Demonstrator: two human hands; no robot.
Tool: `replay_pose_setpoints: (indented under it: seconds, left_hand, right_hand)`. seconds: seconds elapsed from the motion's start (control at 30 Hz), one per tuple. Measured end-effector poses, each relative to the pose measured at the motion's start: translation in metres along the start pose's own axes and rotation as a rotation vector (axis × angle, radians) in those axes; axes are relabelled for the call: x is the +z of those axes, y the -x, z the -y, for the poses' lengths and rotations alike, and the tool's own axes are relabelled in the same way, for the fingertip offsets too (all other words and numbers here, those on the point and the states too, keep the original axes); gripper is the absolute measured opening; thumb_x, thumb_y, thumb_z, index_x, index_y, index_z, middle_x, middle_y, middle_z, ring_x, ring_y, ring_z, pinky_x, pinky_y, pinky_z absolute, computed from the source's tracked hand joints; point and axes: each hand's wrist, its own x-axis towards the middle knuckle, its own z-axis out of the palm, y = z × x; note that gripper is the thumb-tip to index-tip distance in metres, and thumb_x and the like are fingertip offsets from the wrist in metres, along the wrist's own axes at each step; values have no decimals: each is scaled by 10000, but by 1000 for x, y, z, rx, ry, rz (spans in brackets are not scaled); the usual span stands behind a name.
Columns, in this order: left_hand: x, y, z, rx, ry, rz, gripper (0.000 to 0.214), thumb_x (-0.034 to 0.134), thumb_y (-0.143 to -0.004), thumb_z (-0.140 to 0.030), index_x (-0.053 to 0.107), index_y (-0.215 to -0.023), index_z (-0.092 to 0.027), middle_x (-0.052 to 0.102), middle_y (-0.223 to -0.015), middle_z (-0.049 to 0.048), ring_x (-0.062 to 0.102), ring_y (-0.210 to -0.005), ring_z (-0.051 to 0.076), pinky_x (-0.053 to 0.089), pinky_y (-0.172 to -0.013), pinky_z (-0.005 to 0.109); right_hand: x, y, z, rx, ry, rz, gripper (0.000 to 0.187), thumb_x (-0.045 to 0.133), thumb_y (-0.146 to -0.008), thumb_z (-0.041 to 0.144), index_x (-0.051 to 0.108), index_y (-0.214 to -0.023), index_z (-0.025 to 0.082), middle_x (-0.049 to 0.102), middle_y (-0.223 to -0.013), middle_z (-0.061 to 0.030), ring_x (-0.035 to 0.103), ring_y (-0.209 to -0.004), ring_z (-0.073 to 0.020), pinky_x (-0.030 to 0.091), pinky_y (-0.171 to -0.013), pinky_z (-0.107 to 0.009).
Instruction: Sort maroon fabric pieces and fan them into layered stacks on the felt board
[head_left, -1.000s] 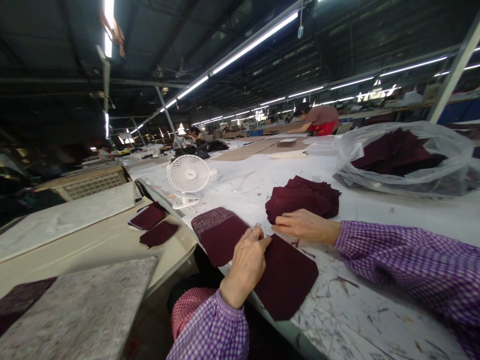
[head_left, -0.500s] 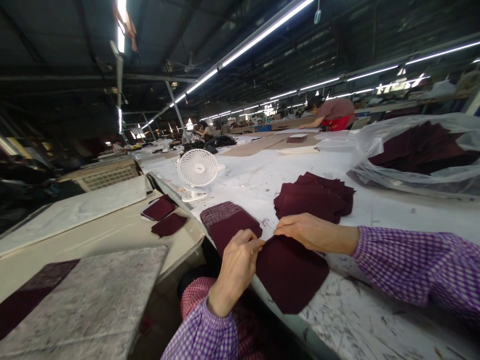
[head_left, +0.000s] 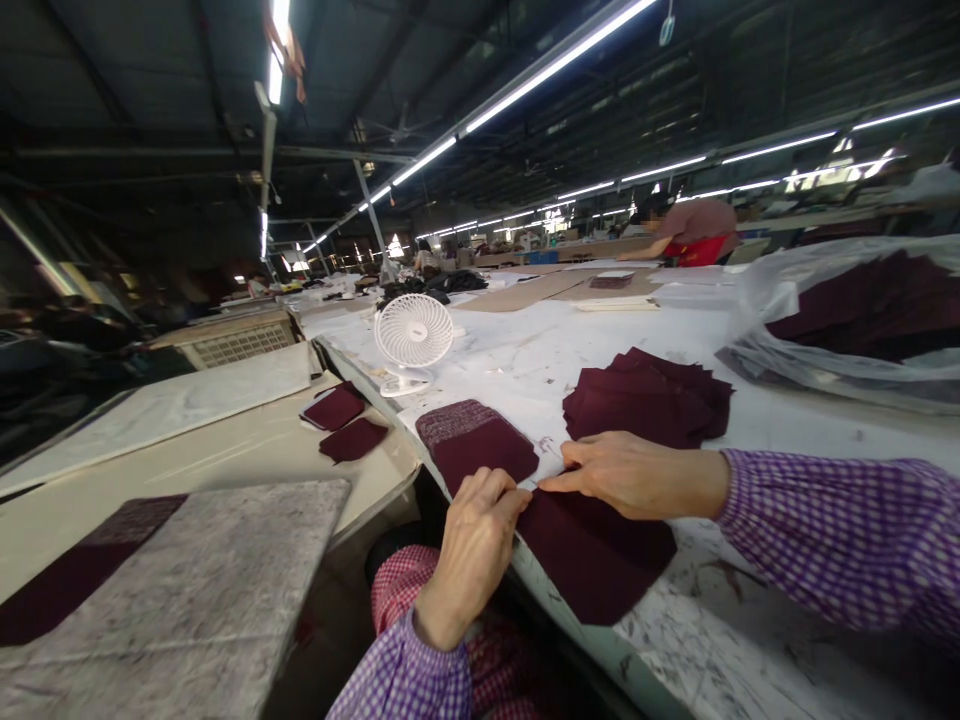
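Observation:
A dark maroon fabric piece (head_left: 600,555) lies at the near edge of the white table, partly overhanging it. My left hand (head_left: 480,545) is closed, thumb and fingers pinching the piece's upper left corner. My right hand (head_left: 634,475) is at the same edge, index finger stretched to the corner beside my left fingertips and the other fingers curled; its thumb is mostly hidden. Just beyond my left hand rests another maroon piece with a speckled grey band (head_left: 476,440). Behind my right hand is a fanned pile of maroon pieces (head_left: 645,395).
A white fan (head_left: 414,332) stands on the white table (head_left: 510,345). A clear plastic bag (head_left: 757,350) holds more maroon pieces at right. On the lower left are a mottled board (head_left: 225,570) and small maroon pieces (head_left: 352,440). A person (head_left: 697,230) bends over the far table.
My right index finger has straightened and slid left along the fabric edge toward my left fingertips. The left hand keeps its pinch. The whole view has shifted slightly.

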Motion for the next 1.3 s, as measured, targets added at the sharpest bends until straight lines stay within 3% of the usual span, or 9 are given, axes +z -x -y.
replay_pose_setpoints:
  seconds: [0.23,0.43,0.6,0.83,0.93,1.03,1.13,1.23,1.3]
  left_hand:
    - [-7,9,2,-64,85,-13,263,368,-933,-192,616,-848,-180,569,-821,42,476,-774,162,407,-725,311]
    - [-10,12,8,-123,308,-81,148,456,-894,-169,603,-880,-175,585,-854,43,510,-828,165,424,-760,292]
    - [-9,11,7,-119,291,-78,195,425,-900,-151,595,-810,-177,572,-824,37,503,-803,159,413,-748,291]
    - [-14,13,13,-197,430,-136,157,457,-889,-162,595,-816,-177,602,-824,24,549,-795,144,439,-737,267]
    - [-17,12,16,-194,345,-186,112,491,-874,-174,600,-895,-179,612,-891,40,552,-875,168,446,-804,306]
    - [-18,11,21,-113,228,-119,184,592,-825,-277,599,-987,-191,615,-988,62,539,-959,213,443,-873,375]
    - [-19,12,33,-49,207,-14,304,652,-767,-378,606,-1017,-210,616,-1038,68,549,-978,227,462,-876,390]
    - [-22,12,47,-5,237,87,227,600,-818,-327,615,-1025,-235,609,-1097,52,544,-1026,205,455,-907,364]
    - [-24,9,53,2,264,132,162,507,-879,-260,628,-985,-239,615,-1095,40,552,-1019,183,454,-901,338]
  right_hand:
    - [-9,-11,12,8,160,75,575,466,-803,90,459,-1327,327,580,-870,-84,455,-544,-135,264,-513,-274]
    - [-13,-11,15,21,186,116,598,446,-805,82,432,-1345,339,591,-918,-103,502,-563,-155,278,-515,-276]
    - [-18,-14,19,27,223,166,633,423,-812,57,384,-1376,343,601,-921,-119,549,-620,-178,284,-521,-272]
    - [-4,-17,27,7,263,-24,611,393,-844,48,398,-1356,381,603,-873,-76,436,-480,-100,213,-473,-254]
    - [4,-17,18,37,192,-61,564,400,-858,59,420,-1344,345,597,-922,-71,512,-581,-126,279,-511,-252]
    - [8,-18,3,152,45,-58,381,486,-869,148,526,-1234,250,599,-974,-74,566,-793,-183,374,-650,-279]
    - [8,-20,-9,230,-178,-2,184,592,-824,221,609,-1007,206,614,-880,-40,550,-861,-195,386,-801,-315]
    - [8,-23,-14,197,-334,8,42,604,-795,171,600,-830,195,583,-826,-14,533,-840,-170,378,-831,-303]
    - [8,-25,-14,152,-380,-7,59,584,-784,128,571,-763,181,557,-860,-19,524,-836,-157,383,-803,-280]
